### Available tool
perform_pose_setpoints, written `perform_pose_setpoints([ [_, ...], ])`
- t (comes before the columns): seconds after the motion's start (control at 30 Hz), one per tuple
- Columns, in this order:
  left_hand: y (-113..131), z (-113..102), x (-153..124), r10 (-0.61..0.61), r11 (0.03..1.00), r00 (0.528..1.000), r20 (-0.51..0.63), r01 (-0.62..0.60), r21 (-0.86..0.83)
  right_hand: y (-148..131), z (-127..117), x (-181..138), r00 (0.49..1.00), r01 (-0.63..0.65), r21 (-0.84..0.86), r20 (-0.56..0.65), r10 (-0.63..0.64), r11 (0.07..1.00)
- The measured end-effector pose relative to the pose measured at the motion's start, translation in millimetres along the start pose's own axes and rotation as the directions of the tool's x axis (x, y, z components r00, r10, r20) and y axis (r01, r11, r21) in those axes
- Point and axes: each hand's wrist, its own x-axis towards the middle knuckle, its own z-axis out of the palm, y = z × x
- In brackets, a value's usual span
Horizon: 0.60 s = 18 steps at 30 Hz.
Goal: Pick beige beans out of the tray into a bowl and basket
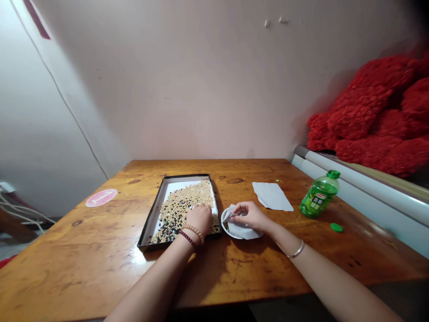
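Note:
A shallow black-edged tray (152, 215) holds pale yellow beans (181, 197) mixed with dark ones, mostly toward its near side. Over the tray's right part is my left hand (200, 217), fingers curled down at the beans; what they pinch, if anything, is hidden. Just right of the tray stands a small white bowl (231, 235). My right hand (251, 215) pinches a sheet of white paper (239, 230) that covers most of the bowl's mouth. A few small greenish bits show at the bowl's left side, too small to name.
Another white sheet (273, 196) lies flat behind my right hand. At the right stand an uncapped green drink bottle (320, 194) and its green cap (336, 227). A pink round sticker (101, 197) marks the table's left. Red fluffy bundles (375, 116) rest on a white chest at right.

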Motion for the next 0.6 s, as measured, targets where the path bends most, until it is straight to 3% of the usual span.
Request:
perform_pose_setpoints([
  [0.43, 0.0, -1.2, -1.4, 0.049, 0.998, 0.999, -0.009, -0.049, -0.029, -0.2, 0.6, 0.4, 0.998, 0.039, -0.052, -0.036, -0.041, 0.998],
  [0.6, 0.8, -0.1, -0.9, 0.073, 0.997, 0.997, -0.03, -0.074, -0.025, -4.4, -0.7, -0.3, 0.999, 0.04, -0.026, 0.001, -0.04, 0.999],
])
